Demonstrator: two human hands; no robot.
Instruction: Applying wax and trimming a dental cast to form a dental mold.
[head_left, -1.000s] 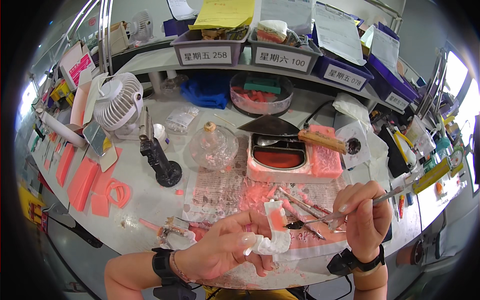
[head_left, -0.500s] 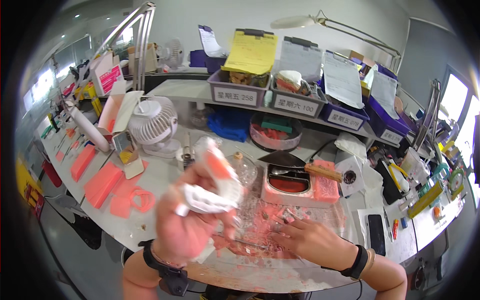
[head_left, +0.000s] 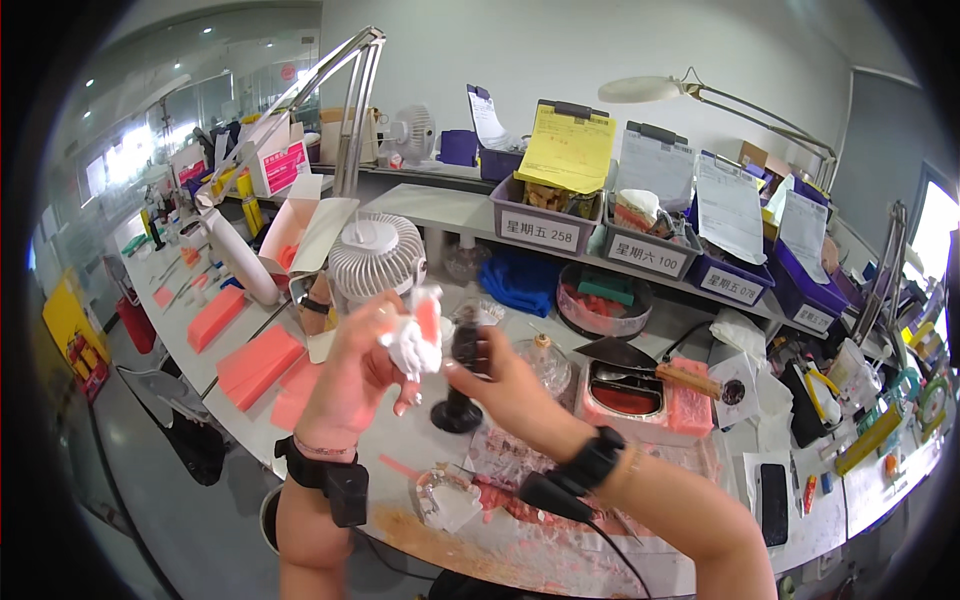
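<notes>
My left hand [head_left: 350, 372] is raised over the bench, fingers closed around a white plaster dental cast [head_left: 413, 348] with pink wax on it. Close beside it, my right hand [head_left: 522, 393] grips a black hand torch [head_left: 458, 412] with a broad round base. Its upper part is blurred, and I cannot tell whether the base touches the bench. Another plaster dental cast [head_left: 446, 500] lies near the bench's front edge, below my hands.
Pink wax sheets [head_left: 262, 366] lie at the left, before a white fan [head_left: 376, 255]. To the right are a wax heater [head_left: 627, 388], a trowel-like blade with a wooden handle [head_left: 690, 378] and a phone [head_left: 773, 503]. Labelled bins [head_left: 540, 228] line the shelf behind; wax scraps litter the front.
My right hand has left the wax scraps and taken hold of the black torch. One cast now lies on the bench; my left hand keeps the other. The view has swung left.
</notes>
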